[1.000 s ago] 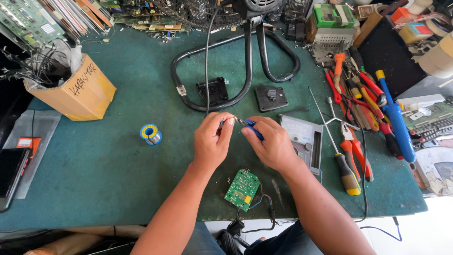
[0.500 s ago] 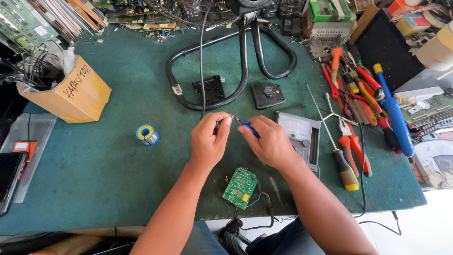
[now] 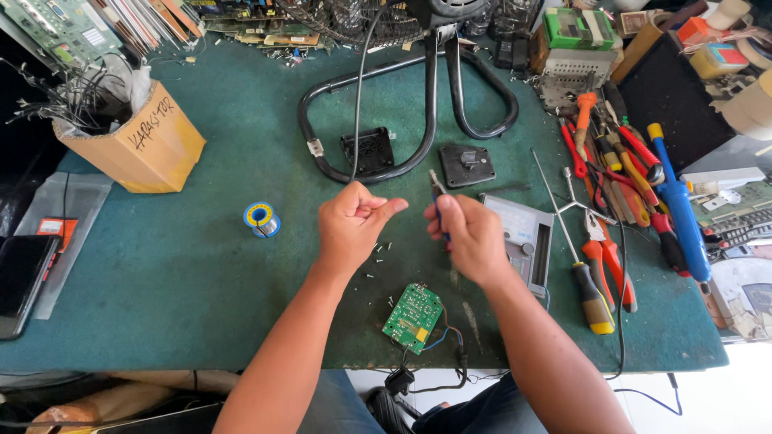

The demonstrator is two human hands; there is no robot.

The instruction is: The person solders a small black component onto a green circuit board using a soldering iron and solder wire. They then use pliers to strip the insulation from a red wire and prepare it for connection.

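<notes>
My left hand (image 3: 351, 221) pinches the black cable (image 3: 359, 96), fingers clamped on its end; my right hand (image 3: 469, 237) grips small pliers (image 3: 437, 191), jaws up. Both hover above the green board (image 3: 412, 317). I should keep the thin, dark cable taut and bring the jaws squarely to its tip.

Box: your tan cardboard box (image 3: 149, 145) stands far left, marker writing on its side.
Screen: dark tablet (image 3: 18, 281) lies at your left edge.
Meter: grey meter (image 3: 523, 237) lies beside your right hand (image 3: 470, 237).
</notes>
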